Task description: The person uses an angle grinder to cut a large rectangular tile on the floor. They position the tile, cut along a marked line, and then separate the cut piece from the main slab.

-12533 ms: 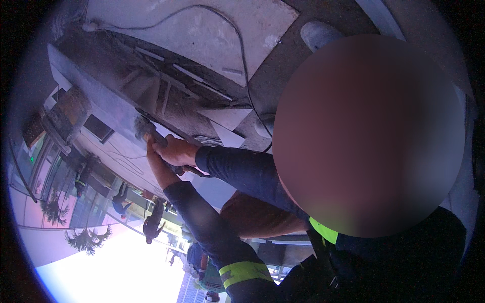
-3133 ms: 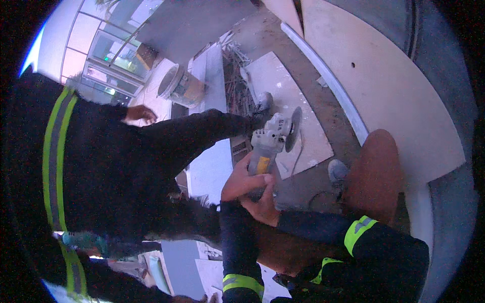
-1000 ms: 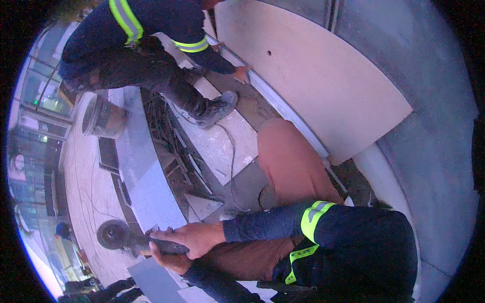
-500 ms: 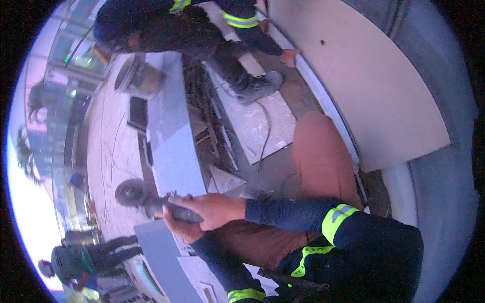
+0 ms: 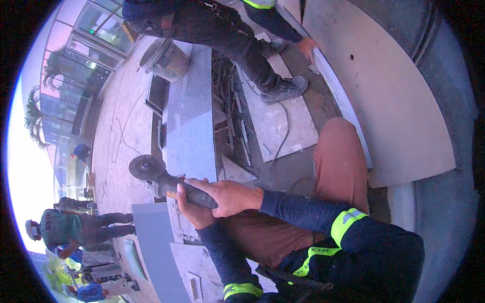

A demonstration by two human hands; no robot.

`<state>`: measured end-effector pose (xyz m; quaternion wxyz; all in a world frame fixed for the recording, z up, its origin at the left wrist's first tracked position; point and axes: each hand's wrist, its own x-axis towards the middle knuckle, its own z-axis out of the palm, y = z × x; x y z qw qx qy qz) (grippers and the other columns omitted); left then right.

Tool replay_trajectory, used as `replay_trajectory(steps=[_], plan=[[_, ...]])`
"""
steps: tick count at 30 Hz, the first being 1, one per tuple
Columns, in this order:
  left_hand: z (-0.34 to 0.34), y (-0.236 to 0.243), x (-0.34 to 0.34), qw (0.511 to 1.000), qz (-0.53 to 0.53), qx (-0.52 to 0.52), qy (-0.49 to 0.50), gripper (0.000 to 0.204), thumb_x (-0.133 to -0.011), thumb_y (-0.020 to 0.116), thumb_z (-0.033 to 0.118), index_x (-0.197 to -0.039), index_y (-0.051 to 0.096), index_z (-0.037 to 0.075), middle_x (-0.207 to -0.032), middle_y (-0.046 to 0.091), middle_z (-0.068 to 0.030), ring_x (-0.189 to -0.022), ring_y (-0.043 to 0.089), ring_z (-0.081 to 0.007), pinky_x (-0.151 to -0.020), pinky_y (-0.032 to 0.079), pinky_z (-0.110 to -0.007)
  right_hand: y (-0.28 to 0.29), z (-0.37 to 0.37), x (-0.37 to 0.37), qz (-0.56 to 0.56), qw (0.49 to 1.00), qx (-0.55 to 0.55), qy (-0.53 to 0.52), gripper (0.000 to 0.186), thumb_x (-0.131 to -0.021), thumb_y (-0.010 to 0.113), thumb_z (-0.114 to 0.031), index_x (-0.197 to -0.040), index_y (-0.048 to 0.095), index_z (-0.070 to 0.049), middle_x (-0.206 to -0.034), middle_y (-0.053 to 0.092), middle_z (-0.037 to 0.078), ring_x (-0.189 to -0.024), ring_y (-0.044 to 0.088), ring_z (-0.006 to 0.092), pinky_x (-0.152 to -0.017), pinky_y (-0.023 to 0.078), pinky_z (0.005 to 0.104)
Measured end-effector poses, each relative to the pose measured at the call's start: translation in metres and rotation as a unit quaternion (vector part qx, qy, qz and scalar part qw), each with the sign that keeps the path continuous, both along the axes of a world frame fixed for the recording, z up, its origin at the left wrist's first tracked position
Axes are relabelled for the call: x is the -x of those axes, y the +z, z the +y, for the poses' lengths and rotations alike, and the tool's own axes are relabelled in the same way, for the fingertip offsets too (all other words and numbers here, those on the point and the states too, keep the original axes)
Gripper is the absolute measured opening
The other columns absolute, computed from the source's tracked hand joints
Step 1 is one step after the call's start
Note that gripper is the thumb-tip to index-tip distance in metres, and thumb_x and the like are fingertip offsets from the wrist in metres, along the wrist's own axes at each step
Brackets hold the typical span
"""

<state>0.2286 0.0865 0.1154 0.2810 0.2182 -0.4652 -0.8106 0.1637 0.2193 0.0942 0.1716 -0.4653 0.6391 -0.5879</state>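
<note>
Grinder [image 5: 165,183]: located in both hands, in front of the torso; disc end pointing left in view.
Left hand [image 5: 196,213]: fingers wrapped around the grinder body, thumb against its side.
Right hand [image 5: 235,198]: fingers closed over the rear of the same body.
Disc [image 5: 146,166]: dark, round, fitted at the grinder's front end; seen beside the slab; gap cannot be judged.
Slab [image 5: 189,116]: long, pale, beyond the grinder.
Bucket [image 5: 171,60]: upright near the slab's far end.
Panel [image 5: 154,247]: grey, on the near side of the grinder.
Board [image 5: 298,126]: white, stained; cable [image 5: 288,123] crosses it.
Co-worker: boot [image 5: 285,90] on the board; hand [image 5: 307,48] at the end of a pale strip [image 5: 338,91].
</note>
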Motion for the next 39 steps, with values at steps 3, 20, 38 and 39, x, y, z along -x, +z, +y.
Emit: replay_trajectory(steps=[3,20,38,39], plan=[[-0.002,0.001,0.0,1.0,0.007,0.004,-0.013,0.038,-0.095,0.07,0.038,-0.115,0.064,0.006,-0.097,0.07,-0.0096,-0.088,0.07,-0.0278,-0.083,0.058,-0.043,0.002,0.0,0.0,0.001,1.0,0.002,-0.002,0.11,-0.072,0.075,-0.016,-0.167,0.021,-0.015,-0.117,0.07,0.033,-0.103,0.07,0.0499,-0.091,0.057,0.0559],[-0.01,-0.002,-0.01,1.0,0.005,-0.009,-0.029,0.038,-0.092,0.067,0.04,-0.107,0.067,0.005,-0.097,0.07,-0.01,-0.088,0.069,-0.0252,-0.083,0.055,-0.041,-0.001,-0.01,-0.008,0.051,0.998,0.03,-0.009,0.106,-0.08,0.073,-0.019,-0.168,0.015,-0.015,-0.121,0.067,0.035,-0.107,0.068,0.0523,-0.091,0.054,0.0556],[-0.002,0.0,-0.009,0.996,0.041,0.066,-0.047,0.042,-0.082,0.077,0.014,-0.118,0.06,0.0,-0.1,0.068,-0.0085,-0.084,0.069,-0.0244,-0.078,0.058,-0.04,-0.022,-0.007,-0.015,0.019,0.998,0.002,-0.064,0.115,-0.08,0.08,-0.027,-0.169,0.007,-0.02,-0.126,0.065,0.032,-0.111,0.068,0.0501,-0.092,0.055,0.0527],[0.0,0.0,-0.011,0.995,0.04,0.083,-0.042,0.043,-0.082,0.077,0.014,-0.118,0.06,0.0,-0.1,0.068,-0.0087,-0.085,0.069,-0.0249,-0.08,0.058,-0.04,-0.026,-0.008,-0.013,0.022,0.998,0.0,-0.057,0.116,-0.08,0.081,-0.03,-0.169,0.008,-0.02,-0.136,0.06,0.032,-0.117,0.065,0.0499,-0.097,0.054,0.0524]])
